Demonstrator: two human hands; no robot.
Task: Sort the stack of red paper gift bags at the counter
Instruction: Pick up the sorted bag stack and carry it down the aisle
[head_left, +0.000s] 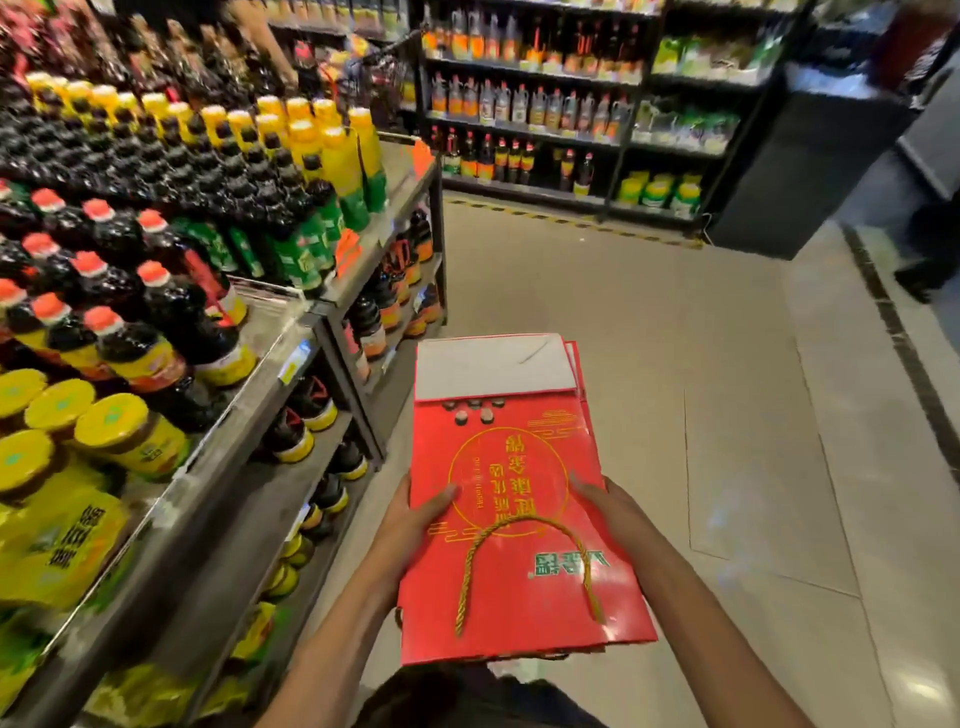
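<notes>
A flat stack of red paper gift bags with gold print and a gold rope handle is held level in front of me, above the floor. The top bag's white folded base faces away from me. My left hand grips the stack's left edge, thumb lying on top. My right hand grips the right edge the same way, thumb on the red face. Edges of further bags show under the top one at the far right corner.
A metal shelf rack full of dark sauce bottles and yellow-lidded jars runs along my left. More bottle shelves stand across the aisle ahead. Beige tiled floor lies ahead and right. A dark cabinet stands at the far right.
</notes>
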